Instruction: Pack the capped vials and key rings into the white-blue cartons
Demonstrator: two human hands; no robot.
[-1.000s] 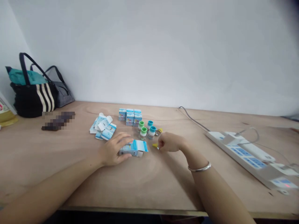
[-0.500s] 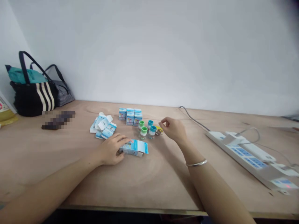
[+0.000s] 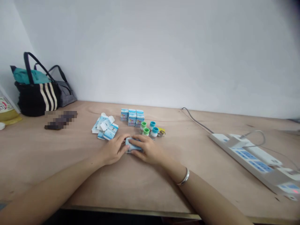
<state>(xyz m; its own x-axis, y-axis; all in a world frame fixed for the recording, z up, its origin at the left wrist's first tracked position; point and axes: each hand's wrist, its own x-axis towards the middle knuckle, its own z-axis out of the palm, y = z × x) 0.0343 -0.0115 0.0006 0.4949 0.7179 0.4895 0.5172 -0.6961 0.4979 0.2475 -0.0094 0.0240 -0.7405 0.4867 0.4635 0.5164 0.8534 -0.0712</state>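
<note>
A small blue and white cardboard box (image 3: 133, 146) lies on the table, mostly covered by my hands. My left hand (image 3: 113, 150) is closed around its left end. From the other side, my right hand (image 3: 148, 149) grips the right end, fingers across the top; its open flap is hidden there. Just beyond my right hand stand several small clear bottles, some with green caps (image 3: 146, 130), others with blue caps (image 3: 154, 130). A pile of flattened or unfilled cartons (image 3: 105, 127) lies beyond my left hand. Farther back, several closed boxes (image 3: 132, 118) stand upright in a group.
A yellow item with a ring (image 3: 161, 132) lies beside the bottles. The white power strip (image 3: 246, 156) with plugs and a cable runs along the right. At the left are a dark blurred object (image 3: 61, 121), a black striped bag (image 3: 37, 98) and a grey bag (image 3: 67, 93).
My right hand has moved left and down from beside the bottles onto the box's open end. My left hand stays on the box. The view has shifted slightly.
</note>
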